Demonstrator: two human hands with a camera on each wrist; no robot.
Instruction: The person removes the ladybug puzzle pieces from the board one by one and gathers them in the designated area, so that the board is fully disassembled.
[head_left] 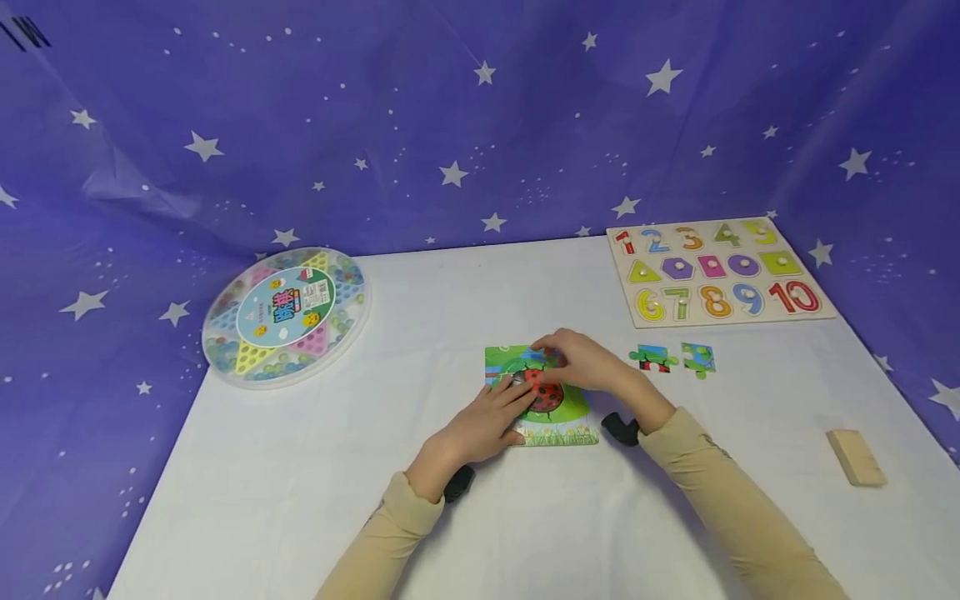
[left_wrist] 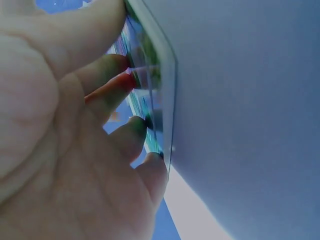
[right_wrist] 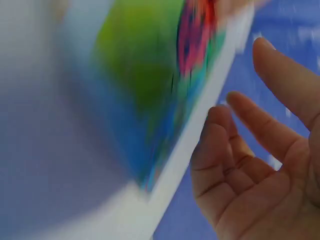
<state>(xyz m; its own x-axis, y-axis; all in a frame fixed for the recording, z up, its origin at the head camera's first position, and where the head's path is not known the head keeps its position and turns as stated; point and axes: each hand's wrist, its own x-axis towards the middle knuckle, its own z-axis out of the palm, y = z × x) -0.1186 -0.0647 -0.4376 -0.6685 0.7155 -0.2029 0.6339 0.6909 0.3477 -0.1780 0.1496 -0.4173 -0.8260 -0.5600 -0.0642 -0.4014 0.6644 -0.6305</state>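
The left hand (head_left: 480, 423) rests its fingers, spread, on the puzzle (head_left: 557, 408), its grip loose and pinching nothing; light, flat pressure there should stop the picture creeping. The puzzle lies near the middle of the desk (head_left: 285, 483). On its side toward the desk's right edge, the right hand (head_left: 592, 363) has a loosely curved grip, no piece visible in it; gentle nudges, squaring seams before pressing, would suit. Further toward that edge lie two loose pieces (head_left: 653, 358).

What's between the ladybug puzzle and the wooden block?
Head view: a black wrist device and the right sleeve; past the sleeve, bare white tabletop up to the block.
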